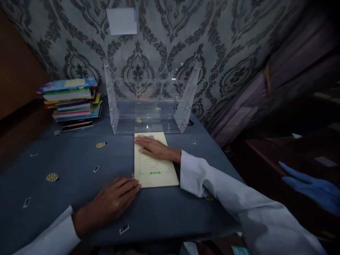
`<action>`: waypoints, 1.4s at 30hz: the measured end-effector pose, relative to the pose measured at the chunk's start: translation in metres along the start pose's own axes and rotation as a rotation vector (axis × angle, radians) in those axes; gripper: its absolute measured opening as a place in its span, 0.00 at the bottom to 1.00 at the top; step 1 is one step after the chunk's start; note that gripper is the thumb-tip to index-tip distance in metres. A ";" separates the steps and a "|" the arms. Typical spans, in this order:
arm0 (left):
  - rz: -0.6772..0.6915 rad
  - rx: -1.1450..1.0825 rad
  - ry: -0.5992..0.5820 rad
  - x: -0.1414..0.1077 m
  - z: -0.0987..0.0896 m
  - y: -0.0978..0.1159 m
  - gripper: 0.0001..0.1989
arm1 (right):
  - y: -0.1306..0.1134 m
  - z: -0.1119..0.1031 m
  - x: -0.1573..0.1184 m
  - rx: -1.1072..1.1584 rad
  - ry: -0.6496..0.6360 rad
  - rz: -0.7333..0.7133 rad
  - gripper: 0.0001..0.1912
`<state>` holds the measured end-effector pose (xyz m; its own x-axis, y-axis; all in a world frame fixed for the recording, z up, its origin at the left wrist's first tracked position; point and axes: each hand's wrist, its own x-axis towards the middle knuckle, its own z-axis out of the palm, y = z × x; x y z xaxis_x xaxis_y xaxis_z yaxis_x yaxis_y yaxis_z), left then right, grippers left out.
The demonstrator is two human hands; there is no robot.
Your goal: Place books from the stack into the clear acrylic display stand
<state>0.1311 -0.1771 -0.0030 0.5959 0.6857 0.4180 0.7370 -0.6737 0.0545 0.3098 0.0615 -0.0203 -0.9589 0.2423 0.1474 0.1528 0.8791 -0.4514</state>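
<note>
A pale yellow book with green and small printed marks lies flat on the blue-grey tablecloth, in front of a clear plastic rack. My right hand rests flat across its upper part, palm down, with fingers stretched out to the left edge. At the book's near left corner, the fingertips of my left hand touch the edge; this hand lies low on the cloth with its fingers extended. Neither hand is wrapped around anything. Part of the book's upper print is hidden under my right hand.
The clear tiered rack stands at the back against patterned wallpaper. A stack of books sits at the back left. A white plate is on the wall. Right of the table hangs a tied curtain; a blue glove shows lower down.
</note>
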 end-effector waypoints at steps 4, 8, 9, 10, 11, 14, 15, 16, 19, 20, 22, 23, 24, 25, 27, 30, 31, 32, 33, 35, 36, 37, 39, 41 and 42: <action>-0.005 -0.009 0.015 0.000 0.002 -0.001 0.17 | 0.023 -0.005 -0.009 -0.035 0.057 0.085 0.30; -0.008 -0.040 0.031 0.002 0.000 0.000 0.16 | 0.032 -0.005 -0.029 -0.045 0.112 0.132 0.30; -0.018 -0.064 0.024 0.002 0.000 0.000 0.16 | 0.033 -0.004 -0.034 -0.048 0.134 0.145 0.30; -0.036 -0.095 0.014 0.002 0.000 -0.001 0.16 | 0.034 -0.002 -0.039 -0.051 0.161 0.160 0.30; -0.063 -0.127 0.002 0.002 0.000 -0.001 0.17 | 0.034 -0.001 -0.044 -0.056 0.191 0.175 0.29; -0.177 -0.181 -0.029 0.000 0.004 -0.009 0.19 | 0.034 0.005 -0.055 -0.066 0.273 0.223 0.29; -0.211 -0.175 -0.035 0.000 0.007 -0.014 0.20 | 0.034 0.006 -0.057 -0.069 0.294 0.238 0.29; -0.237 -0.163 -0.038 0.000 0.010 -0.020 0.21 | 0.033 0.007 -0.059 -0.071 0.312 0.252 0.29; -0.271 -0.126 -0.050 0.007 0.020 -0.045 0.23 | 0.031 0.009 -0.060 -0.071 0.353 0.276 0.28; -0.278 -0.115 -0.057 0.012 0.024 -0.055 0.23 | 0.031 0.009 -0.060 -0.068 0.365 0.282 0.28; -0.301 -0.093 -0.060 0.024 0.031 -0.074 0.23 | 0.031 0.010 -0.060 -0.064 0.383 0.292 0.28; -0.316 -0.083 -0.054 0.031 0.034 -0.083 0.23 | 0.031 0.010 -0.060 -0.066 0.389 0.297 0.28; -0.332 -0.076 -0.043 0.039 0.038 -0.092 0.23 | 0.031 0.010 -0.060 -0.069 0.395 0.300 0.28; -0.345 -0.072 -0.033 0.046 0.041 -0.100 0.23 | 0.031 0.010 -0.060 -0.072 0.398 0.303 0.28; -0.354 -0.063 -0.026 0.060 0.045 -0.112 0.23 | 0.029 0.009 -0.061 -0.078 0.402 0.308 0.27; -0.328 -0.030 -0.047 0.076 0.049 -0.122 0.22 | 0.025 0.008 -0.060 -0.092 0.396 0.322 0.27; -0.313 -0.017 -0.055 0.080 0.050 -0.123 0.22 | 0.023 0.007 -0.060 -0.098 0.392 0.327 0.26; -0.296 -0.005 -0.062 0.083 0.051 -0.124 0.21 | 0.022 0.006 -0.059 -0.104 0.387 0.331 0.27; -0.279 0.004 -0.070 0.087 0.052 -0.125 0.21 | 0.020 0.005 -0.059 -0.108 0.380 0.334 0.27; -0.252 0.010 -0.093 0.095 0.056 -0.126 0.21 | 0.018 0.003 -0.058 -0.109 0.372 0.337 0.26; -0.241 0.007 -0.105 0.099 0.058 -0.126 0.22 | 0.017 0.003 -0.058 -0.107 0.371 0.338 0.26; -0.230 0.000 -0.118 0.103 0.060 -0.126 0.22 | 0.016 0.002 -0.057 -0.103 0.371 0.338 0.26; -0.209 -0.018 -0.136 0.113 0.066 -0.124 0.23 | 0.016 0.002 -0.058 -0.099 0.374 0.338 0.26; -0.193 -0.031 -0.142 0.123 0.070 -0.121 0.23 | 0.017 0.002 -0.058 -0.101 0.374 0.335 0.26; -0.188 -0.033 -0.143 0.127 0.072 -0.119 0.24 | 0.018 0.002 -0.059 -0.102 0.373 0.331 0.26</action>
<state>0.1422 0.0102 -0.0214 0.4901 0.8302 0.2655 0.8296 -0.5377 0.1501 0.3680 0.0619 -0.0390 -0.7073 0.6283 0.3241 0.4741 0.7616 -0.4418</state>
